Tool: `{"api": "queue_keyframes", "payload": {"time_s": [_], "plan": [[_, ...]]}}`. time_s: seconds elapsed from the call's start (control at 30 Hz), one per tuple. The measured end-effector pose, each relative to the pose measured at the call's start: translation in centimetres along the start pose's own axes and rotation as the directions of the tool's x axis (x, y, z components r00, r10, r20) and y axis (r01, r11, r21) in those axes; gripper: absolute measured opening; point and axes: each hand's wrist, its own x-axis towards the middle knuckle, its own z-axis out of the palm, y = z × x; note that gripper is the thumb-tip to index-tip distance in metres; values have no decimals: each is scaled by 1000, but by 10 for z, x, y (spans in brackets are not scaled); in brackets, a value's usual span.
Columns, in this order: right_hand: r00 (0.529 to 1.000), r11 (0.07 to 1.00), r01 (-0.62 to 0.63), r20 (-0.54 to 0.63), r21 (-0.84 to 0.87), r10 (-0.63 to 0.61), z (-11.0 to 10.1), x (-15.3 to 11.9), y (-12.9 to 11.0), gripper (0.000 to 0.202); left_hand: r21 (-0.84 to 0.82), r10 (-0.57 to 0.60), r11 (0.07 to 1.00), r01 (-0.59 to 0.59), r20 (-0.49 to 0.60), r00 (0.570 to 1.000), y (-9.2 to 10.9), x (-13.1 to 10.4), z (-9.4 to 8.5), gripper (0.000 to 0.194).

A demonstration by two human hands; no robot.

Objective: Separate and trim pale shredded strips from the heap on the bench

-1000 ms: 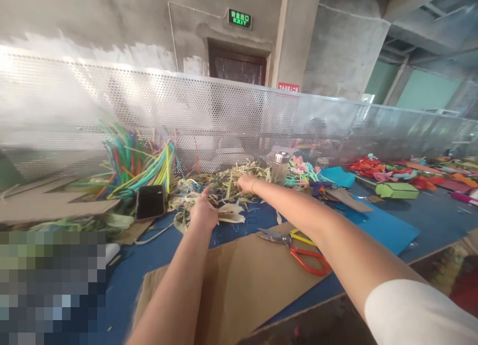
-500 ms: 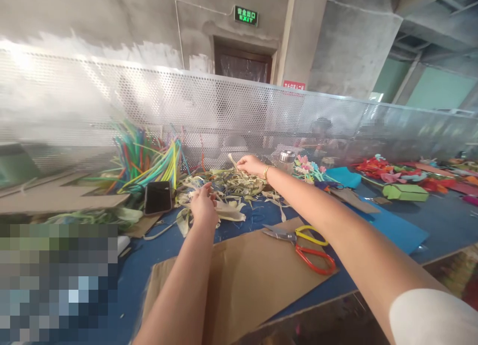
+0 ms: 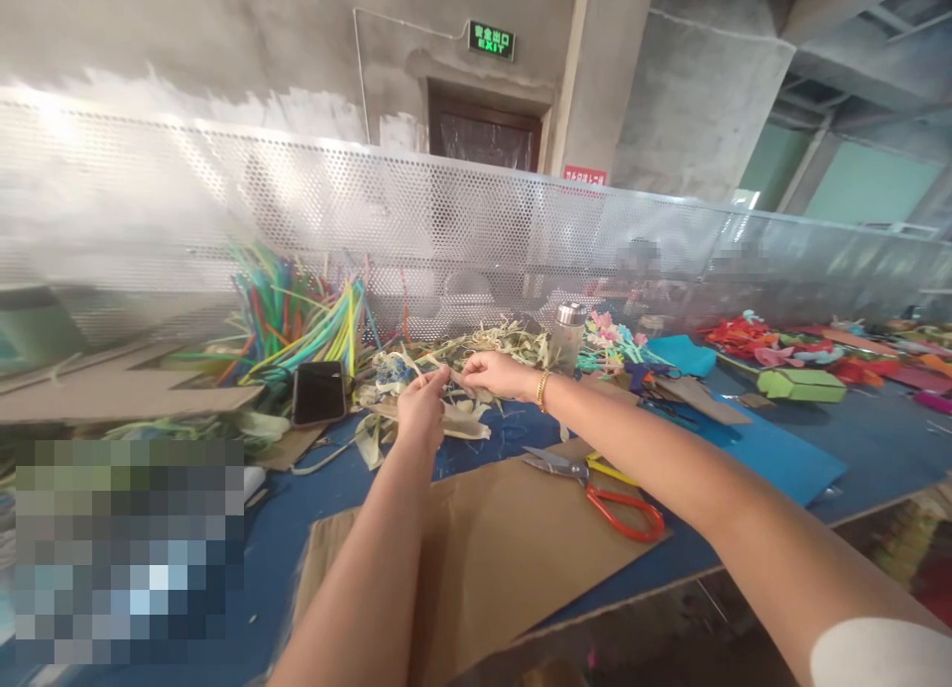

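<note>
Blue desk (image 3: 272,543), and over it your right grip (image 3: 497,374) is pinching a pale strip (image 3: 455,379); left grip (image 3: 422,409) is right beside it, can't tell if it's pinching too. Dry husk pile (image 3: 513,338) behind, then a silver-capped bottle (image 3: 567,342), contents unclear.

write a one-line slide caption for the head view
Left hand and right hand close together at a pile of pale strips, scissors lying on cardboard nearby.

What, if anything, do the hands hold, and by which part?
The left hand and right hand apparently pinch a pale strip; which part cannot be told.
</note>
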Motion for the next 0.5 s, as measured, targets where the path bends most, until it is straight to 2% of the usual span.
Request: {"api": "queue_keyframes", "payload": {"time_s": [0.1, 0.17, 0.4, 0.5], "plan": [[993, 992, -115, -9, 52, 116, 2, -6, 1, 7, -66, -40, 997, 40, -4, 999, 0, 3, 0, 28], [990, 987, -139, -22, 81, 141, -2, -8, 4, 6, -101, -63, 993, 61, -17, 998, 1, 5, 0, 28], [979, 982, -95, -161, 162, 121, -34, -15, 23, 7, -236, -46, 972, 23, -94, 994, 5, 12, -6, 25], [961, 992, -82, -256, 101, 106, -53, -15, 34, 10, -242, 1, 970, -25, -100, 995, 4, 15, -9, 24]]}}
